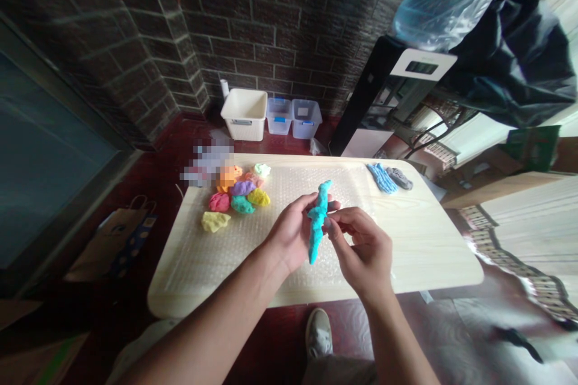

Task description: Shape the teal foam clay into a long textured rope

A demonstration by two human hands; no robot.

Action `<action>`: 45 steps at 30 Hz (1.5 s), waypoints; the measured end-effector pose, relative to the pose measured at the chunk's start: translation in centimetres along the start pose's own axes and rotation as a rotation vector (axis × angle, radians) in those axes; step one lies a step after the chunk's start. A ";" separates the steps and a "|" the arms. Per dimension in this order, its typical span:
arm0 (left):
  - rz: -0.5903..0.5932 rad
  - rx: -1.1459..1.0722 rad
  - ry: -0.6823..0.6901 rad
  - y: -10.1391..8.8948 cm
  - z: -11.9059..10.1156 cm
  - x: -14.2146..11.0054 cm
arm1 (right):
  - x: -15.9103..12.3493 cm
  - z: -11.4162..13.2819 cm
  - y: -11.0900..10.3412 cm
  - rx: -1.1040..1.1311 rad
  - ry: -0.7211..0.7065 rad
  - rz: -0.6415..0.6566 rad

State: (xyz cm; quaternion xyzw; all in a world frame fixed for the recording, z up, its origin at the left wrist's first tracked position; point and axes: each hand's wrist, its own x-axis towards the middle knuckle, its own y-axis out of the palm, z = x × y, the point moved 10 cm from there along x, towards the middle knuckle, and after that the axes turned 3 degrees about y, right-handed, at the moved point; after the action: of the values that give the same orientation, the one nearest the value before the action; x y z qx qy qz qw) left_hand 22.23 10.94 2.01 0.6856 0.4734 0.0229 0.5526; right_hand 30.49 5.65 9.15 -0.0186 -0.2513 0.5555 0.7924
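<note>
Both hands hold a long turquoise strip of modelling clay upright above the table. My left hand grips the strip from the left, fingers curled round its middle. My right hand pinches it from the right with thumb and fingertips. At the table's far left lies a cluster of clay lumps in orange, pink, purple, yellow, teal and pale green, with a yellow lump nearest the front. A blue ridged clay piece and a grey one lie at the far right.
A sheet of bubble wrap covers most of the pale wooden table. On the floor by the brick wall stand a white bin and two clear boxes. A paper bag sits at the left, a water dispenser at the right.
</note>
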 end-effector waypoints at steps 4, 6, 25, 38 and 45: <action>0.035 0.015 0.008 0.0 -0.1 0.3 | 0.0 -0.4 0.5 -0.001 0.042 0.044; 0.049 0.024 -0.002 0.0 0.1 0.4 | 0.0 -0.7 0.6 0.006 0.066 0.045; 0.145 0.005 0.055 0.7 -1.3 -0.1 | 0.1 -2.1 1.5 0.300 0.288 0.093; 0.171 0.046 0.101 0.1 -1.1 0.5 | -0.5 -2.5 0.9 0.106 0.236 0.104; 0.249 0.435 0.281 -0.1 -2.4 0.2 | 0.7 -4.6 -4.0 0.159 0.290 -0.226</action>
State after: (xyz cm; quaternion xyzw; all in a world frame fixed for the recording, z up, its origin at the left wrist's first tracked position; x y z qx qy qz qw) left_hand 20.96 12.84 2.80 0.8310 0.4513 0.0836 0.3143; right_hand 36.02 5.87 6.63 -0.0072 -0.0901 0.4726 0.8766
